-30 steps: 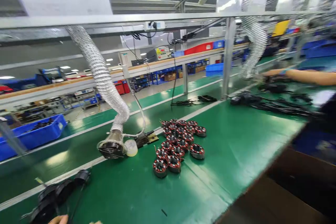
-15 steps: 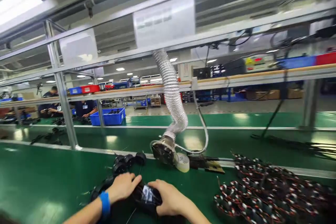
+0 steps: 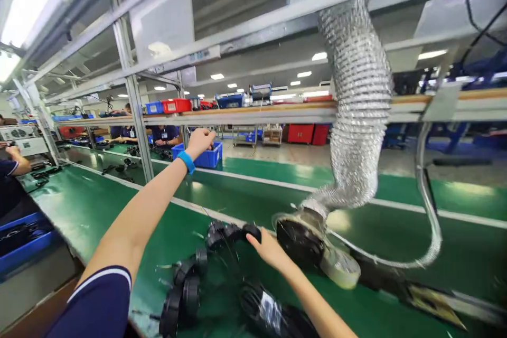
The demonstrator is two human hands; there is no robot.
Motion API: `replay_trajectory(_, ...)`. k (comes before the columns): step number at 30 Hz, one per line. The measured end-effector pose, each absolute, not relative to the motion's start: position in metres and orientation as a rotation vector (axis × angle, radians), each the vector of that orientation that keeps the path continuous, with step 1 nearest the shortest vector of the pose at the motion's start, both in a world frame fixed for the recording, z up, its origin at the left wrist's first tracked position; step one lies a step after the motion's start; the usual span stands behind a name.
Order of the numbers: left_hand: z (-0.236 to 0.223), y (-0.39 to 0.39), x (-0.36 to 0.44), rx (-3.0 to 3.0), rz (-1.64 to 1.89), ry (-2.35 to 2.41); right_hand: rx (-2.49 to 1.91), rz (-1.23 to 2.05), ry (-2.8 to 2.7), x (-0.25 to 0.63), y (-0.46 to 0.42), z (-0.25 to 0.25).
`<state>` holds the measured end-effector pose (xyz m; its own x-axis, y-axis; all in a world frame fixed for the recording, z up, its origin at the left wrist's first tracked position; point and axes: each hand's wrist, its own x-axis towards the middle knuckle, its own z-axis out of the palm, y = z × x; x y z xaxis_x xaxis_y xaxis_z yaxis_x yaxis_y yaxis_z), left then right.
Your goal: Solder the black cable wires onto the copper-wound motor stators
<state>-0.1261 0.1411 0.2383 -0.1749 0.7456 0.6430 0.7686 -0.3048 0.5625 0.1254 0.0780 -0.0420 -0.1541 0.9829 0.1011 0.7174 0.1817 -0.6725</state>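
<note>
My left hand (image 3: pixel 199 142), with a blue wristband (image 3: pixel 187 161), is raised at arm's length over the bench. Its fingers are curled together; whatever they hold, if anything, is too small to make out. My right hand (image 3: pixel 267 248) reaches forward, thumb and fingers closed around a black round part (image 3: pixel 252 232) at the end of a row. Several similar black round parts (image 3: pixel 191 296) with thin wire ends lie in a curve to the left. Below my right forearm rests a dark coiled bundle (image 3: pixel 251 298) with a shiny clear strip, partly hidden by that arm.
A silver flexible duct (image 3: pixel 358 116) hangs down to a hood (image 3: pixel 301 237) right of my right hand. Beside it lies a tape roll (image 3: pixel 343 269). A metal post (image 3: pixel 137 121) and a blue bin (image 3: pixel 209 156) stand beyond. Other people sit farther left along the green bench (image 3: pixel 95 206).
Both hands have left the dark bundle. My left hand has gone up and forward; my right hand has moved to the black round part. The view has turned left.
</note>
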Motion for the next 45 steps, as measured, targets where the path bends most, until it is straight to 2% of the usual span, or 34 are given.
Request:
replay_trajectory(7, 0.311, 0.189, -0.121, -1.655, -1.747, -1.649, -1.902, 0.530, -1.959, 0.097, 0.119, -0.023)
replay_trajectory(13, 0.353, 0.218, -0.097, -1.626, -1.801, -1.796, -1.965, 0.608, -1.898, 0.104, 0.141, -0.036)
replay_trajectory(18, 0.367, 0.223, -0.086, -1.534, -1.834, -1.956, -1.902, 0.638, -1.822, 0.108, 0.154, -0.043)
replay_trajectory(26, 0.357, 0.185, -0.115, -1.428, -1.806, -1.818, -1.476, 0.646, -1.846, 0.118, 0.144, -0.056)
replay_trajectory(29, 0.332, 0.151, -0.146, -1.456, -1.776, -1.681, -1.348, 0.671, -1.825, 0.121, 0.134, -0.060)
replay_trajectory(32, 0.284, 0.114, -0.183, -1.496, -1.777, -1.650, -1.211, 0.731, -1.678, 0.119, 0.120, -0.053)
replay_trajectory(37, 0.159, 0.073, -0.232, -1.543, -1.749, -1.994, -1.067, 0.790, -1.495, 0.096, 0.092, -0.023)
replay_trajectory(41, 0.057, 0.062, -0.245, -1.425, -1.568, -2.373, -1.019, 0.750, -1.571, 0.068, 0.072, -0.006)
replay_trajectory(45, -0.007, 0.056, -0.241, -1.396, -1.413, -2.503, -0.963, 0.538, -1.725, 0.043, 0.054, -0.011)
